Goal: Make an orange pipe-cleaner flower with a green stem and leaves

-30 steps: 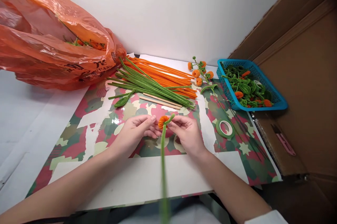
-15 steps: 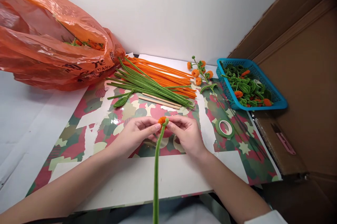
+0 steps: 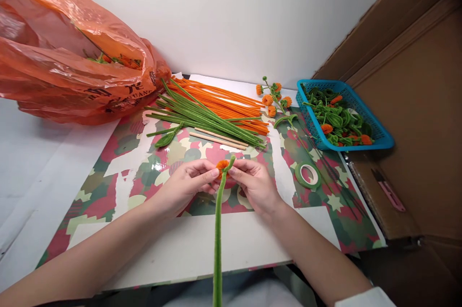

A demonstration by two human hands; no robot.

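A small orange pipe-cleaner ball (image 3: 223, 166) sits between my two hands above the camouflage-patterned mat (image 3: 119, 177). My left hand (image 3: 187, 184) pinches it from the left with thumb and fingers closed. My right hand (image 3: 252, 183) pinches it from the right. A long green pipe cleaner (image 3: 218, 235) runs from the ball down toward me, its short tip poking up past the ball.
Loose green pipe cleaners (image 3: 202, 117) and orange ones (image 3: 224, 100) lie beyond the hands, with two wooden sticks (image 3: 220, 139). A finished orange-bud sprig (image 3: 274, 100), a blue basket (image 3: 378, 136) of pieces and a green tape roll (image 3: 308, 175) are right. An orange plastic bag (image 3: 72, 66) fills the left.
The green stem has swung slightly between the hands while both keep pinching the orange ball; its tip now points up again. The hands stay in the same spot.
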